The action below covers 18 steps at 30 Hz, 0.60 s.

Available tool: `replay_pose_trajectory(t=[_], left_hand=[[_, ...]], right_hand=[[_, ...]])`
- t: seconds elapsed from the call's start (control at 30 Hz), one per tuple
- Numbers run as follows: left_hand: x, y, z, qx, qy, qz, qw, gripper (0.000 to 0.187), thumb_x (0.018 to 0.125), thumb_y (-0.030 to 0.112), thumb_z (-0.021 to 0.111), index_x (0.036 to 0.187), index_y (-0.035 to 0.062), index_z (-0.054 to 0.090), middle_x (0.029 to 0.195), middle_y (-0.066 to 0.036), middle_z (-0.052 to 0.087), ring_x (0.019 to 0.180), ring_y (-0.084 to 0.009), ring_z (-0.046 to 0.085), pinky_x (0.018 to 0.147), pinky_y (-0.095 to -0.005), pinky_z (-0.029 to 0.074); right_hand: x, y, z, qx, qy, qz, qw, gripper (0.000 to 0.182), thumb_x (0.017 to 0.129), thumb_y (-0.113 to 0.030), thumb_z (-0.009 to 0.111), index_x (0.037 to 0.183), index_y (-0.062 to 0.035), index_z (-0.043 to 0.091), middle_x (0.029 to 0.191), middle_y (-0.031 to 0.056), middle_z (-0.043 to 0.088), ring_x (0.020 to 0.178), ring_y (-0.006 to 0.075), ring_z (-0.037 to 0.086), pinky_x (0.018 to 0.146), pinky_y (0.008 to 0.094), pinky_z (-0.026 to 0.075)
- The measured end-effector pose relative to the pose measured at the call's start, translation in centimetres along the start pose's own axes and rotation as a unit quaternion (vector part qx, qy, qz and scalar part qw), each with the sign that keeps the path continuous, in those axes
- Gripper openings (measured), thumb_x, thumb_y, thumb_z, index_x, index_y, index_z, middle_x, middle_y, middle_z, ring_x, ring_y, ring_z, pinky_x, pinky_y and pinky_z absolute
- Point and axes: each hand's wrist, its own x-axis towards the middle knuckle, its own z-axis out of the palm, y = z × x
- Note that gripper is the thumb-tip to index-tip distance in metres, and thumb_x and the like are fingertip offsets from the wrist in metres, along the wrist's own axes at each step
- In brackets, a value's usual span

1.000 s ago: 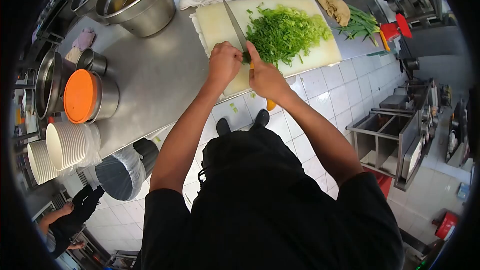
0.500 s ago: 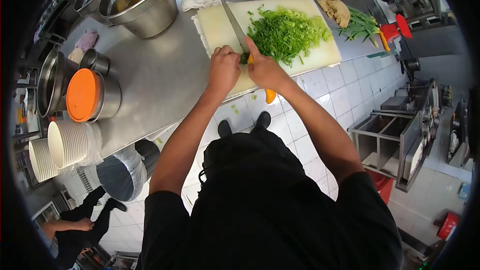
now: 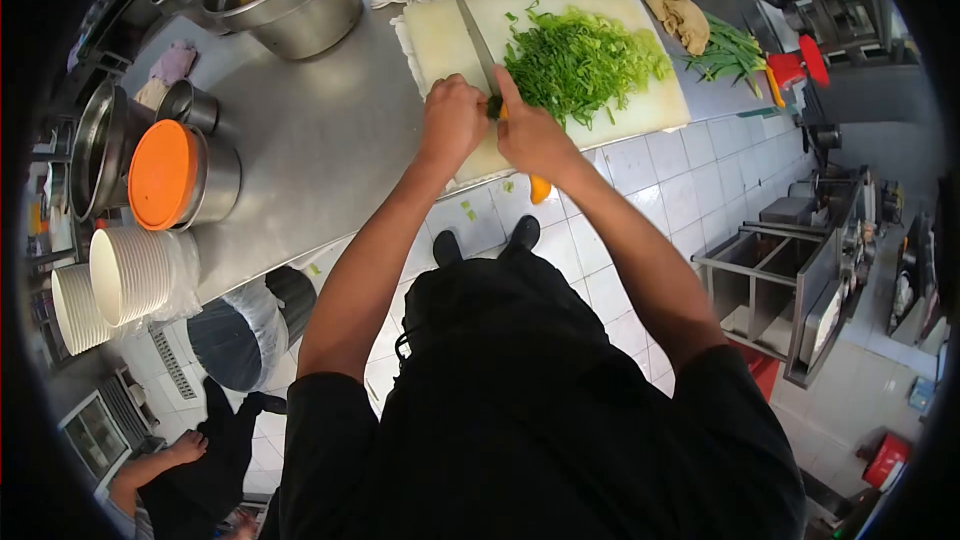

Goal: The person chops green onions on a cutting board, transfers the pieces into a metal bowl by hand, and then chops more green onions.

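Where the counter [image 3: 290, 155] runs from left to upper right of the frame, you stand at its near edge. Board [image 3: 432, 35] at upper centre, flush or nearly flush with that edge, probably to keep your reach short; white cloth [image 3: 405, 45] shows under its left side, likely against slipping. Chopped greens [image 3: 585, 65] heaped on the board's right half, which leaves its left half for the blade. Uncut stalks [image 3: 728, 52] lie beyond the board, upper right. Knife [image 3: 474, 28] slants across the board, tip toward top centre, orange handle end showing past the near edge; the angle suits your right arm.

Both your forearms rise from below and converge at the board, elbows out from your torso. Right hand [image 3: 536, 136]: index finger straight along the blade's base, presumably for steering; the other fingers wrap the handle. Left hand [image 3: 453, 120]: knuckles up, fingers curled and pressed together over a dark green tuft [image 3: 494, 107] beside the blade; fingertips hidden, so you can't tell how hard they pinch.
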Motion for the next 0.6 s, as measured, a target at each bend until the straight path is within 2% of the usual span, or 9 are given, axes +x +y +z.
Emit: replay_pose_trajectory(t=[0.07, 0.2, 0.33, 0.43, 0.53, 0.6], left_hand=[[0.6, -0.5, 0.4, 0.006, 0.003, -0.001, 1.000, 0.009, 0.077, 0.006, 0.071, 0.080, 0.0065, 0.079, 0.085, -0.014, 0.068, 0.090, -0.0362, 0.065, 0.085, -0.0455, 0.052], [0.4, -0.5, 0.0, -0.017, 0.012, -0.013, 1.000, 0.006, 0.076, 0.008, 0.072, 0.077, 0.0069, 0.078, 0.083, -0.013, 0.069, 0.085, -0.0359, 0.066, 0.082, -0.0460, 0.053], [0.3, -0.4, 0.3, -0.026, 0.033, -0.019, 0.999, 0.006, 0.076, 0.008, 0.072, 0.076, 0.0071, 0.078, 0.083, -0.014, 0.070, 0.084, -0.0356, 0.067, 0.082, -0.0462, 0.053], [0.3, -0.5, 0.2, -0.017, 0.024, -0.011, 1.000, 0.007, 0.075, 0.008, 0.072, 0.078, 0.0073, 0.078, 0.083, -0.014, 0.070, 0.084, -0.0357, 0.067, 0.082, -0.0453, 0.053], [0.6, -0.7, 0.2, -0.001, 0.016, 0.000, 1.000, 0.008, 0.075, 0.008, 0.072, 0.079, 0.0068, 0.079, 0.084, -0.015, 0.070, 0.085, -0.0360, 0.067, 0.082, -0.0447, 0.053], [0.8, -0.9, 0.4, -0.007, 0.008, -0.008, 1.000, 0.008, 0.075, 0.009, 0.073, 0.079, 0.0063, 0.079, 0.085, -0.016, 0.070, 0.086, -0.0361, 0.068, 0.082, -0.0447, 0.053]], right_hand=[[0.3, -0.1, -1.4, 0.045, -0.059, 0.059, 0.996, 0.081, 0.095, -0.010, 0.051, 0.165, -0.0110, 0.009, 0.088, 0.0360, 0.068, 0.083, 0.0509, 0.068, 0.086, 0.0564, 0.053], [-2.4, -4.9, -5.9, 0.107, -0.156, 0.161, 0.969, 0.082, 0.095, -0.010, 0.051, 0.165, -0.0114, 0.008, 0.089, 0.0347, 0.069, 0.082, 0.0513, 0.068, 0.086, 0.0562, 0.053], [-4.1, -3.1, -2.7, 0.001, -0.109, 0.095, 0.989, 0.084, 0.092, -0.007, 0.051, 0.164, -0.0047, 0.008, 0.092, 0.0357, 0.069, 0.093, 0.0517, 0.067, 0.090, 0.0570, 0.052], [-1.8, 0.0, 0.4, -0.006, 0.003, 0.007, 1.000, 0.081, 0.095, -0.010, 0.051, 0.165, -0.0125, 0.009, 0.088, 0.0325, 0.069, 0.077, 0.0503, 0.068, 0.083, 0.0548, 0.054], [0.7, -0.5, -1.2, 0.038, -0.049, 0.048, 0.997, 0.080, 0.095, -0.009, 0.050, 0.165, -0.0131, 0.010, 0.087, 0.0310, 0.070, 0.074, 0.0477, 0.069, 0.081, 0.0524, 0.055], [-0.2, -2.7, -3.9, 0.094, -0.101, 0.113, 0.984, 0.081, 0.095, -0.008, 0.050, 0.165, -0.0135, 0.010, 0.085, 0.0309, 0.069, 0.072, 0.0470, 0.068, 0.079, 0.0525, 0.056]])
